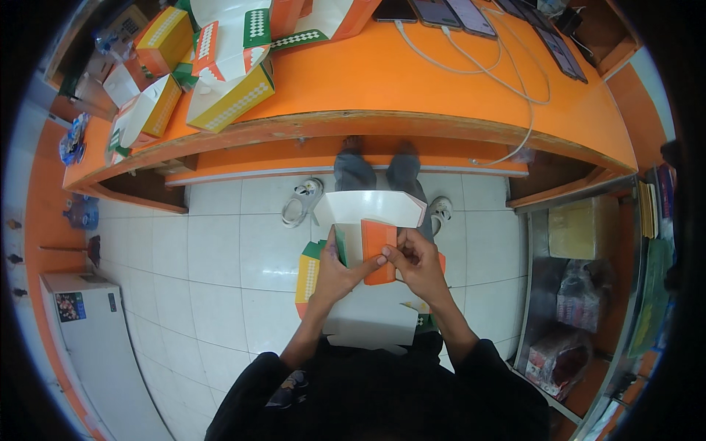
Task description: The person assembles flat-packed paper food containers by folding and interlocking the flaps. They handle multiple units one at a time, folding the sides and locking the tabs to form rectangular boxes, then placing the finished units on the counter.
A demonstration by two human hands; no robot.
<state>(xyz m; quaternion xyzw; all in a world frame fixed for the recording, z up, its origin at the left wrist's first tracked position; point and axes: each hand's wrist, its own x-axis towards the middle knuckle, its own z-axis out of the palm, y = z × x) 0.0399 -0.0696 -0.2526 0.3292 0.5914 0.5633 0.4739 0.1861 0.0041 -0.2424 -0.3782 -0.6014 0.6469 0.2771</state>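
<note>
1. Pinching together near the middle of the view, the person's two bare hands work on an orange thin-card flap point(379, 251), part of a white-lined cardboard box with orange, green and yellow outer faces.
2. The left hand point(337, 273) is partly curled, its thumb stretched across to the flap's lower part; a green card strip point(340, 246) shows beside its raised fingers. Its other fingertips are hidden, so their grip cannot be told.
3. The right hand point(421, 266) is mostly closed, thumb laid on the flap's right side and bent forefinger beside it, with the edge gripped between them. The two thumb tips nearly meet.
4. Around the hands, a white card panel point(371, 206) spreads beyond the flap, another white panel point(371, 316) lies nearer the body, and a yellow-and-green card side point(307, 279) sticks out at the left. The cardboard sits over the lap, above the pale tiled floor point(213, 250).
5. Ahead stands an orange tabletop point(331, 81) with a worn front edge. On its left rests a cluster of partly folded boxes, including an open yellow-sided box point(232, 99); toward its right lie dark-screened phones point(471, 16) with white cables point(507, 73).
6. Under it, one pale sandal point(302, 203) lies left of the grey-trousered legs point(355, 170).
</note>
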